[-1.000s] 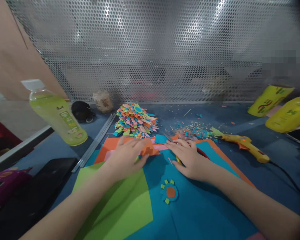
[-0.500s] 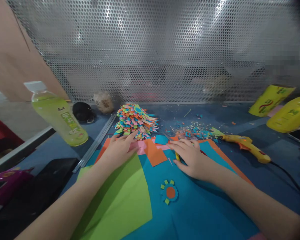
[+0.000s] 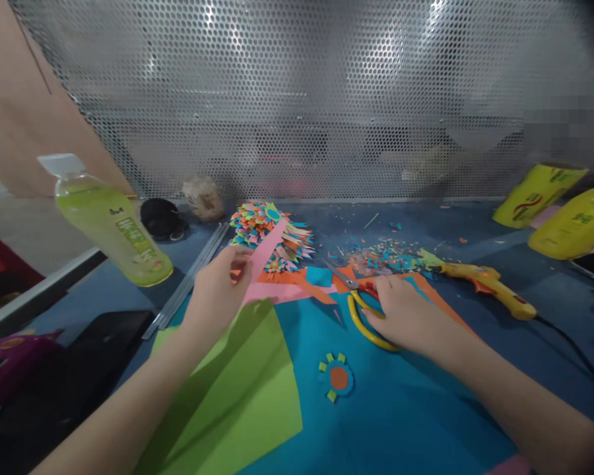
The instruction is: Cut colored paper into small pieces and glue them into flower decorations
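Left hand (image 3: 216, 290) pinching pink paper (image 3: 270, 247), raised. Right hand (image 3: 406, 313) closing on scissors (image 3: 359, 307). Better to grip handles fully, keep paper taut before cutting.

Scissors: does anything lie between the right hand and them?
Nothing visible does. The right hand already rests on the scissors, fingers at the yellow and red handles. The left hand lifts a pink paper sheet clear to the side.

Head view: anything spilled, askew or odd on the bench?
Yes: small paper scraps lie strewn over the blue table beside the glue gun. The left hand lifts a pink sheet off the stack. The right hand grips the scissors. Nothing looks damaged.
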`<action>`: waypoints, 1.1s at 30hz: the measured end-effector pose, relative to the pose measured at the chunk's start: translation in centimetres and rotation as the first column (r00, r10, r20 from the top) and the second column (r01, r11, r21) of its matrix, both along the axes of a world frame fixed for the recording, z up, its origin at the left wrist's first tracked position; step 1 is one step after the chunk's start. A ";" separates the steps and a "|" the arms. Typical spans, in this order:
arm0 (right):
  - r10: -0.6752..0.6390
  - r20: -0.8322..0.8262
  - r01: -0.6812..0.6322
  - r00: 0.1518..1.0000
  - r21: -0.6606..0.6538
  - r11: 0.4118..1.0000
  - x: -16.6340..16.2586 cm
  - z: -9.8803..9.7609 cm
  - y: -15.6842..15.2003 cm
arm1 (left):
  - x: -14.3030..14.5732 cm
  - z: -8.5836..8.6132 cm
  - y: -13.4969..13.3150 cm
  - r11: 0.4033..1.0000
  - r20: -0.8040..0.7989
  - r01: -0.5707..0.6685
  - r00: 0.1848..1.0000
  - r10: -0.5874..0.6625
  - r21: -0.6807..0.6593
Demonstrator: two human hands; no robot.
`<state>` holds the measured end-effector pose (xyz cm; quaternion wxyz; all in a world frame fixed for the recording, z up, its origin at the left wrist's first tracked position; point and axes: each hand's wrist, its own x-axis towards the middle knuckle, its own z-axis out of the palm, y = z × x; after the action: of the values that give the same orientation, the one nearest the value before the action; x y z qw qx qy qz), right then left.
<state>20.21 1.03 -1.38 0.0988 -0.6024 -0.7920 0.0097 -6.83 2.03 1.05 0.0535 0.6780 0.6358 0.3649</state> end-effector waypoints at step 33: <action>0.063 -0.589 -0.229 0.806 -0.212 0.950 -1.0 1.9 -1.8 | 2.6 0.6 -1.7 0.969 0.896 0.248 0.434 -0.093 -0.020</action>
<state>19.17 -0.80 0.55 0.2485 -0.5155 -0.7602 0.3076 -4.22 0.29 1.60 0.4644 0.4417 0.4670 0.6092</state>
